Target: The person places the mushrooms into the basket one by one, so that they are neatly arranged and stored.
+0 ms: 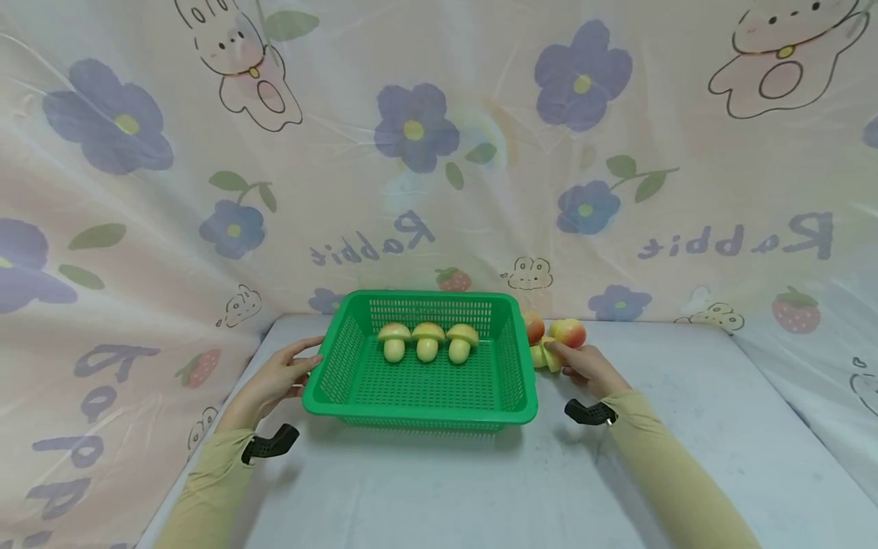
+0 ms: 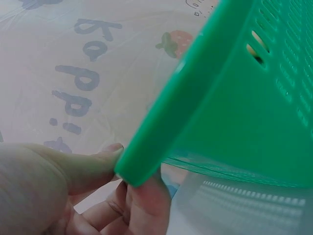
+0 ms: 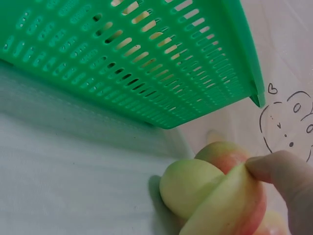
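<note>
A green plastic basket (image 1: 425, 415) with slotted sides has three mushroom-shaped pieces lying in a row inside, among them the middle mushroom (image 1: 427, 349); each has a pale stem and a yellowish cap tinged red. At its left end my left hand (image 1: 277, 377) grips the rim, with the thumb (image 2: 93, 169) on one side and the fingers (image 2: 149, 203) on the other. Beyond its right end my right hand (image 1: 591, 370) pinches another pale mushroom (image 1: 546, 356) by the cap. In the right wrist view the thumb presses on that mushroom (image 3: 227, 203); the other fingers are hidden.
Behind the right hand lie more red-and-yellow pieces, including a rounded one (image 1: 569, 333) and one (image 1: 533, 328) partly hidden by the basket. Everything rests on a white-covered table (image 1: 425, 488). A printed cloth (image 1: 480, 191) hangs at the back and left.
</note>
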`<state>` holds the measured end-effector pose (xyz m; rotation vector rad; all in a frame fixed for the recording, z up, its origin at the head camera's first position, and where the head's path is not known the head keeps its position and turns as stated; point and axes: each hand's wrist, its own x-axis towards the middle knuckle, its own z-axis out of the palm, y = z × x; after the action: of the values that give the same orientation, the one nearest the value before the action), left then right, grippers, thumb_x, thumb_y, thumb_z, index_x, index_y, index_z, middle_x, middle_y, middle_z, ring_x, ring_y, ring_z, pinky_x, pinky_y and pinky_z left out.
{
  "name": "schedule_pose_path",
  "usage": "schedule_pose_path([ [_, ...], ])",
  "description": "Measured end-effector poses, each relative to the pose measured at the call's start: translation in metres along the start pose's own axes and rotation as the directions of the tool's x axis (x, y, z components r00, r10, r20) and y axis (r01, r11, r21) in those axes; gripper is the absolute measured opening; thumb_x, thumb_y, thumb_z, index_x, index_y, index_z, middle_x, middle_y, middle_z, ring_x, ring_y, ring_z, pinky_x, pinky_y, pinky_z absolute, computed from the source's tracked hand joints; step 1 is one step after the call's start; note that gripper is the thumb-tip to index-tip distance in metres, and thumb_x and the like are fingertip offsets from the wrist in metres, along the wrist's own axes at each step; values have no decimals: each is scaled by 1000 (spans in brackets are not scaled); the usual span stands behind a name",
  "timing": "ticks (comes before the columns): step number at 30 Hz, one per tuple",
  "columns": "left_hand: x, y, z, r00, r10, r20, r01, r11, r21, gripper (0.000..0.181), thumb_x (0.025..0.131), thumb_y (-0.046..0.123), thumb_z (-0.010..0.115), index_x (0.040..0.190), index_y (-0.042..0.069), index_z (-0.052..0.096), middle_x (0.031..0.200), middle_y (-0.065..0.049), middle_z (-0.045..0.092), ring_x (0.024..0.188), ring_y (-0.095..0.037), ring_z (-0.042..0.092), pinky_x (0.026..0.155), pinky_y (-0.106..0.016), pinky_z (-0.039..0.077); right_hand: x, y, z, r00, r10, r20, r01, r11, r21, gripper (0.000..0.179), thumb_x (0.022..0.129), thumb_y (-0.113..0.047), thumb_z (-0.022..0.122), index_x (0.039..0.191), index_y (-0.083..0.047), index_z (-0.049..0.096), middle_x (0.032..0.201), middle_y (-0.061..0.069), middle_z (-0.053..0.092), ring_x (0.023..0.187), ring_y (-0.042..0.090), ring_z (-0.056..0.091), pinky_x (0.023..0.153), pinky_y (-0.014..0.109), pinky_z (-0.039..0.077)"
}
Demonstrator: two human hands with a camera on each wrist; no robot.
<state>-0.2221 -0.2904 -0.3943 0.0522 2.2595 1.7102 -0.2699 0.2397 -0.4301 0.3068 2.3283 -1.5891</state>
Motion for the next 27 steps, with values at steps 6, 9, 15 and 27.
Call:
schedule_pose_path([
  [6,0,-2,0,1000,9,-7,-9,1000,9,56,102,25,49,152,14,26,90,-10,67,69,-15,61,62,-29,53,-3,3,-6,999,-37,35,37,999,2,41,89,-46,65,84,-6,60,69,-1,51,62,15,42,57,26,32],
  [9,0,-2,1,1000,8,-7,-8,1000,9,56,102,25,49,152,14,26,90,-10,67,68,-15,61,62,-29,53,-3,5,-8,998,-47,44,48,999,-8,39,91,-43,64,84,-6,60,70,0,53,65,15,44,60,27,35],
  [15,2,-1,0,1000,11,0,-11,1000,14,55,102,24,49,152,14,27,89,-10,67,68,-15,61,62,-30,53,-4,7,-9,998,-47,37,49,998,-35,50,91,-41,65,111,3,55,86,2,53,81,18,51,74,31,46],
  [27,2,0,0,1000,7,-10,-7,999,34,56,102,25,49,152,14,27,86,-8,66,66,-14,59,60,-28,52,-6,12,-21,995,-51,91,46,997,60,75,91,-37,67,139,8,32,108,12,53,84,12,58,81,31,52],
])
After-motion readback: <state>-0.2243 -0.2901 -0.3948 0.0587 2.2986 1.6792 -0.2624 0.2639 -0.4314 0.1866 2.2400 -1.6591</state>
